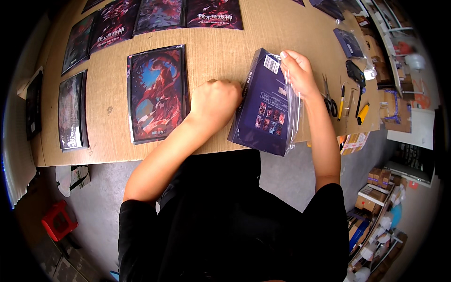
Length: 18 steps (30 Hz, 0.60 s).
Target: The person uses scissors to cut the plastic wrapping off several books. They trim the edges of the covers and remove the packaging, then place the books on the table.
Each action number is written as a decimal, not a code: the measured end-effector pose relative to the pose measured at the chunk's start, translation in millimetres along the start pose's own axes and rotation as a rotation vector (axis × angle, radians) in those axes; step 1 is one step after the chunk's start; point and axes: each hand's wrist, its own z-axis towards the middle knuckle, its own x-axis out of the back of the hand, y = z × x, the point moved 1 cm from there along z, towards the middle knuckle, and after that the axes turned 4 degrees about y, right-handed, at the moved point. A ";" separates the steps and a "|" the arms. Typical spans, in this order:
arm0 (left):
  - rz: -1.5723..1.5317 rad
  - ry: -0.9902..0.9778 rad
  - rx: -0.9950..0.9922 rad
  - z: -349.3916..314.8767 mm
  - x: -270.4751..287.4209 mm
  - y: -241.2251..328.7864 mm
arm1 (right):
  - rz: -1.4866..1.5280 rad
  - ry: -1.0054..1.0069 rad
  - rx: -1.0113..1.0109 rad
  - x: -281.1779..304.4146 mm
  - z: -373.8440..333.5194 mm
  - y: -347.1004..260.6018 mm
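Purple box (264,102): at desk's (206,54) 6 o'clock edge, long axis roughly 12-to-6 | hands apart | left hand (216,101): curled at box's 9 o'clock side, grip unclear | right hand (299,75): pinching film (294,128) at 1 o'clock

The left hand (215,104) curls fist-like; the right hand's (300,75) fingers (292,63) pinch.

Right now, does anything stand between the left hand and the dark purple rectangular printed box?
Nothing visible does: the left hand is right at the left edge of the dark purple box, its fingertips hidden. Loose, clear plastic film, pinched in the right hand, shows along the opposite edge.
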 end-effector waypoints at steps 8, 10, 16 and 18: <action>-0.598 -0.246 0.198 -9.1 24.7 4.2 | -0.054 0.133 0.059 -12.8 -2.9 2.5; -0.804 -0.530 0.345 -9.9 34.4 7.0 | -0.011 0.154 0.048 -5.1 -5.5 3.8; -0.994 -0.768 0.374 -15.8 30.1 7.7 | -0.001 0.174 0.067 -8.9 -8.1 -0.4; -1.285 -0.898 0.537 -19.4 32.5 13.6 | -0.044 0.185 0.079 -12.2 -8.8 -0.6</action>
